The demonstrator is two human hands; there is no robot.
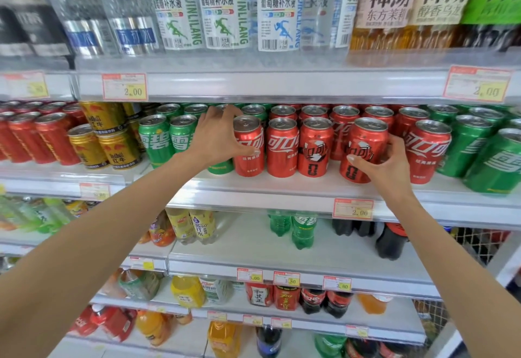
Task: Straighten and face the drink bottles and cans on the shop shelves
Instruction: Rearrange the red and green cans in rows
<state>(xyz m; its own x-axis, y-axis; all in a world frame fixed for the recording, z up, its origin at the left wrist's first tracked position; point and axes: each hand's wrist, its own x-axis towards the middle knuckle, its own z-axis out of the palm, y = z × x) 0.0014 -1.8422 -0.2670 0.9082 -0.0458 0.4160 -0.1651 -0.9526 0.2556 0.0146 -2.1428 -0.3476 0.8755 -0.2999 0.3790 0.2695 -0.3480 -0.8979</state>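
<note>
Red cola cans and green soda cans fill the middle shelf [282, 191]. My left hand [217, 135] wraps a green can [221, 166] that is mostly hidden behind it, with the thumb touching the neighbouring red cola can [249, 146]. My right hand [386, 166] grips a tilted red cola can [363, 149] with a black figure, which leans left near the shelf's front edge. Two more red cans [282, 146] [314, 146] stand upright between my hands.
More green cans [473, 146] stand to the right, and green cans [155, 140], gold cans [118, 146] and red cans [53, 137] to the left. Clear bottles [225, 10] line the shelf above. Lower shelves hold soda bottles [303, 230]. Price tags [352, 208] hang along the rails.
</note>
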